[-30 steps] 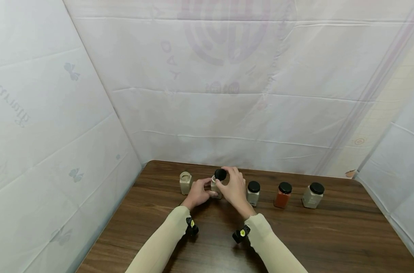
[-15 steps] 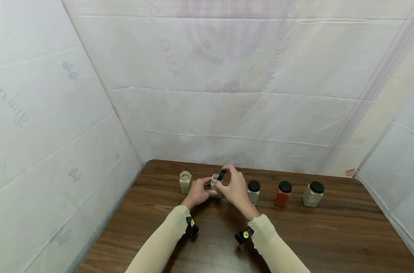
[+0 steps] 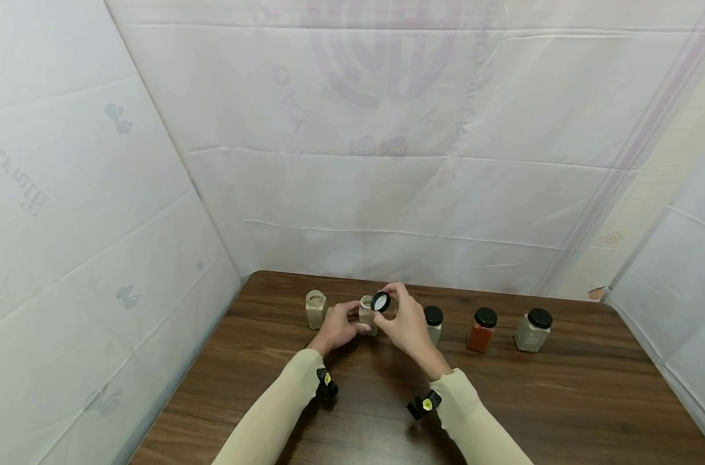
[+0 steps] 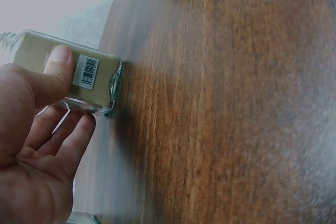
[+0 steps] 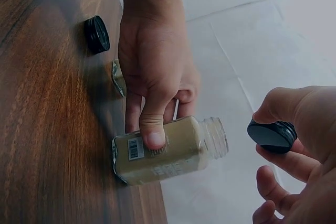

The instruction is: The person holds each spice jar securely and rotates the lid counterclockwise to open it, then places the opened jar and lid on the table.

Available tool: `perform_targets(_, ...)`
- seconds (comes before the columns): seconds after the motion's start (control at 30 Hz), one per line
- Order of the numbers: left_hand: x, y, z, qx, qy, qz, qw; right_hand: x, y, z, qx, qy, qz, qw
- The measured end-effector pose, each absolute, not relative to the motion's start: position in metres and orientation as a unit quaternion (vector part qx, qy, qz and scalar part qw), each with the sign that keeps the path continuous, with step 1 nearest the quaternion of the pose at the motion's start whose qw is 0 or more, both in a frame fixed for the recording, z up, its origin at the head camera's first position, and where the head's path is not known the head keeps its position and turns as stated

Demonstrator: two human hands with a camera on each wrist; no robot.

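Note:
My left hand (image 3: pixel 335 327) grips an uncapped glass jar (image 3: pixel 366 311) of tan powder, its thumb pressed beside the barcode label (image 4: pixel 85 72). The jar stands upright on the wooden table. Between thumb and fingers, my right hand (image 3: pixel 407 326) pinches a black screw lid (image 5: pixel 271 136), tilted and held apart from the jar's threaded mouth (image 5: pixel 215 138). The lid's pale inner side faces up toward the head view. To the left of my left hand stands a second uncapped jar (image 3: pixel 316 311) of similar powder.
Right of my hands stand three black-lidded jars: a pale one (image 3: pixel 433 326) partly behind my right hand, an orange-red one (image 3: pixel 481 336) and another pale one (image 3: pixel 531 334). A loose black lid (image 5: pixel 97 34) lies on the table (image 3: pixel 561 400). White cloth walls (image 3: pixel 352 194) enclose the back and sides.
My right hand has moved slightly right, drawing the lid away from the jar mouth and turning it from top-side showing to its inner side showing. My left hand and its jar stay put.

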State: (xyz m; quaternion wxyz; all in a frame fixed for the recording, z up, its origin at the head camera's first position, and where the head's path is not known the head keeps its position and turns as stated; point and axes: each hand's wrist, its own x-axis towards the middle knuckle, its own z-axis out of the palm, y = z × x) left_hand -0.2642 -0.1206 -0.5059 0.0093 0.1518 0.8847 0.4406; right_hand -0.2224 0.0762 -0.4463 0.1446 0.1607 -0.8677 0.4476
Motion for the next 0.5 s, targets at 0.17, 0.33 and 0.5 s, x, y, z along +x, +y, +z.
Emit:
perform_targets(0.17,-0.266,-0.120,-0.507,0.149,0.887,0.437,0.004,-0.220,0.082,-0.449,0.164,-0.863,0.454,0.151)
perform_targets(0.33,-0.266,-0.120,-0.508,0.149,0.889,0.434,0.001,-0.215,0.087,-0.449,0.166,-0.862,0.456,0.149)
perform_targets(0.5,-0.265,-0.120,-0.507,0.147,0.887,0.437,0.006,-0.210,0.091,-0.450,0.165,-0.864,0.455,0.137)
